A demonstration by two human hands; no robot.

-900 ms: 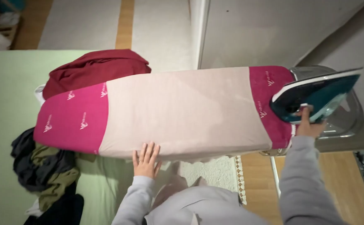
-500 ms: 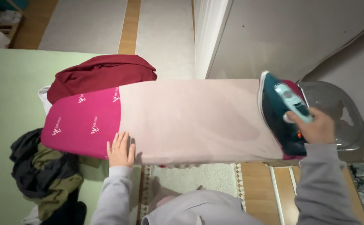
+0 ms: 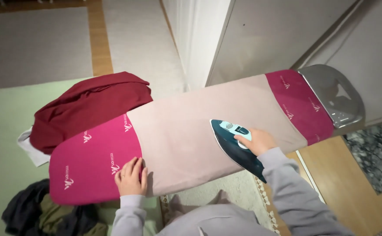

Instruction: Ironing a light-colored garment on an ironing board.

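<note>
Wooden flooring with pale rugs [image 3: 38, 43] is showing behind one ironing board [image 3: 90, 161], which is running diagonally from lower left to upper right, its magenta cover visible at both ends.

Item 1: right hand [image 3: 257, 140], one. Fingers [image 3: 243, 140] are wrapping closed around the light handle of the iron, thumb side hidden beneath.

Item 2: iron [image 3: 234, 146], one, dark teal. It is sitting soleplate-down on the pale pink cloth, at the board's near edge, right of the board's middle. Its long axis is lying across the board's line, with the pointed tip aiming up and left, toward the board's far edge, and the heel overhanging the near edge under the wrist.

Item 3: left hand [image 3: 131, 177], one. Fingers are lying flat and close together, gripping nothing, pressing on the board's near edge where the pink cloth is meeting the magenta cover.

Item 4: pale pink cloth [image 3: 186, 126], one, spreading over the board's middle.

Item 5: metal iron rest [image 3: 335, 96], one, at the board's right end.

Item 6: dark red garment [image 3: 86, 102], one, heaped behind the board's left end.

Item 7: dark clothes pile [image 3: 38, 216], one, below the board's left end; pieces cannot be counted.
</note>
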